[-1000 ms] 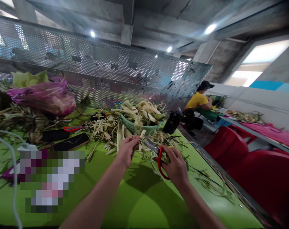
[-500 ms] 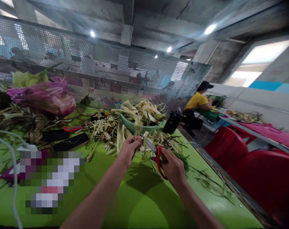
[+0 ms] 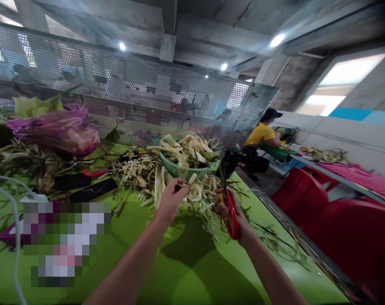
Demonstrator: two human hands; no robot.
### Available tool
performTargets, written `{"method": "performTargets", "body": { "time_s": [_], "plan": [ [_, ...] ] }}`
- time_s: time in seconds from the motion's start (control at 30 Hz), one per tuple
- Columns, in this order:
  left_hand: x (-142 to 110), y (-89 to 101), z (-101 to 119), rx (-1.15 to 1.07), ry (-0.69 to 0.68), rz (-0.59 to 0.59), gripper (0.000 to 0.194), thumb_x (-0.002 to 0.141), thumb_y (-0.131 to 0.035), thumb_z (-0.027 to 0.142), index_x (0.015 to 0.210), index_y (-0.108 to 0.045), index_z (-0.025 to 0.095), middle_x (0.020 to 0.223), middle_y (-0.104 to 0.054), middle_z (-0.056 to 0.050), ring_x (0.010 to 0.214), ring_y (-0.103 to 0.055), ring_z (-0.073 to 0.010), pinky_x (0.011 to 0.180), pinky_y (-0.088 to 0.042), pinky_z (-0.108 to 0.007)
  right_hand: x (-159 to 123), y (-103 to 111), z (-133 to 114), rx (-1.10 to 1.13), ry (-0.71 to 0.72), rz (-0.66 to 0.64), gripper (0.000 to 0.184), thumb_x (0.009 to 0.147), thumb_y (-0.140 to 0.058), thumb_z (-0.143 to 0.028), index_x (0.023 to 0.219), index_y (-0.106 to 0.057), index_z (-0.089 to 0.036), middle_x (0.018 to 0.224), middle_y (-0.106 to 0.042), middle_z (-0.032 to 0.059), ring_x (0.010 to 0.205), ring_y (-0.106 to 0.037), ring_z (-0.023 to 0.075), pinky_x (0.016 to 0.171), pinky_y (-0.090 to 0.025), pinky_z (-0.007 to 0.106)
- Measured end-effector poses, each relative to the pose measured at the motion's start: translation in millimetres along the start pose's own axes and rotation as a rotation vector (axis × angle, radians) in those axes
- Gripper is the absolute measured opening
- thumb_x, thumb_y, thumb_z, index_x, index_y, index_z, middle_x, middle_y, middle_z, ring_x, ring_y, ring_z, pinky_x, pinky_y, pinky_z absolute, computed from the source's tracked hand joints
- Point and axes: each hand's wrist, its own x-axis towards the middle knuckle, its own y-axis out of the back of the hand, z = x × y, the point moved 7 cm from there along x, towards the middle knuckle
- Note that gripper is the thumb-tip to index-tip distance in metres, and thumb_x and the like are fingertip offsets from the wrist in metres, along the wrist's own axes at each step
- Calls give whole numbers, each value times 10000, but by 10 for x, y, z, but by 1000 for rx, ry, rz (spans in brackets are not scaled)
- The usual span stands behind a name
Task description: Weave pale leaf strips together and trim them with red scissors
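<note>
My left hand is closed in a pinch on a small pale strip of dried husk, which sticks up past the fingertips. Red-handled scissors are in my right hand, their dark blades pointing upward and apart from the strip. Just beyond the hands, a green basket holds a heap of dry, pale husks. Loose scraps of the same look lie around it on the green table.
A pink plastic bag sits on dried leaves at the left. Nearby are a box cutter, a dark phone and a white cable. A black camera stands right of the basket. Red chairs and a person in yellow are beyond.
The scissors have left the strip at my left fingertips, moved right and turned upright in my right hand. My left hand has stayed nearly in place.
</note>
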Motion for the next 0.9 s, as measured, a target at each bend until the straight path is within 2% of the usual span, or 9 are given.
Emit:
{"method": "performTargets", "body": {
  "time_s": [0.1,0.2,0.33,0.5,0.6,0.7,0.8,0.9],
  "plan": [
    [-37,-22,91,164,-131,-4,194,731,-582,184,914,-646,198,728,-584,2,654,-495,-125,587,-350,-216,41,-56,-66,109,-27,62,372,772,-633,-466,1062,-507,-270,791,-551,6,638,-551,153,612,-502,314],
    [-92,-58,198,405,-343,-10,264,716,-571,113,946,-653,213,926,-638,-53,853,-547,-187,727,-388,-268,108,-162,-93,196,-98,113,395,715,-709,-417,1020,-537,-233,730,-545,-10,571,-524,128,548,-476,279],
    [-154,-80,264,673,-520,39,261,697,-563,57,899,-628,211,876,-643,-60,859,-544,-217,794,-355,-323,214,-336,-141,295,-134,146,394,653,-766,-365,971,-578,-225,763,-578,-6,646,-554,134,549,-452,243],
    [-189,-142,259,898,-582,39,175,746,-532,69,838,-590,205,849,-612,-50,837,-523,-209,768,-344,-320,336,-525,-173,392,-132,126,411,584,-797,-308,926,-586,-224,673,-567,-56,515,-511,92,499,-403,230],
    [-192,-174,248,968,-580,25,154,754,-533,76,821,-588,204,851,-606,-52,839,-517,-210,765,-340,-327,383,-563,-177,432,-110,110,401,571,-793,-260,912,-587,-217,636,-558,-64,540,-528,102,538,-423,240],
    [-162,-171,238,886,-527,-4,165,725,-552,70,813,-589,206,865,-607,-49,858,-523,-208,773,-351,-326,405,-519,-144,420,-107,117,390,589,-771,-238,930,-583,-216,614,-551,-66,547,-538,114,552,-432,252],
    [-84,-101,177,589,-352,-20,282,683,-599,87,940,-585,204,961,-605,-58,889,-536,-195,765,-390,-300,413,-425,-102,414,-101,133,369,606,-743,-224,935,-576,-223,618,-554,-65,546,-545,118,543,-431,254],
    [-14,-67,0,233,-81,-66,417,682,-656,157,1083,-550,191,1038,-606,-79,891,-561,-180,753,-423,-276,403,-353,-84,407,-96,131,350,615,-725,-227,932,-576,-229,634,-564,-61,560,-546,117,566,-447,264]
  ]
}}
